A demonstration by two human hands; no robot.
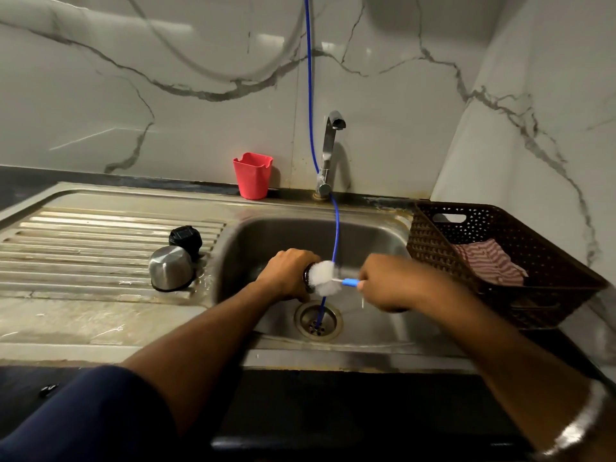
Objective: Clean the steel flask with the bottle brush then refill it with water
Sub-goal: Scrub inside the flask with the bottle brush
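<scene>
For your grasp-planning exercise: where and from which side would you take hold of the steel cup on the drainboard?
Grip the steel cup around its rounded sides, coming from above. It stands upside down, closed base up, rim on the drainboard, so no rim is reachable.

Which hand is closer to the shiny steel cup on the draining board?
Left. The left hand holds the flask over the sink, just right of the steel cup. The right hand grips the brush farther right.

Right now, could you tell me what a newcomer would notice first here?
Over the sink basin, the left hand grips the steel flask while the right hand holds the white bottle brush at its mouth. A blue hose hangs to the drain; a red cup stands behind.
</scene>
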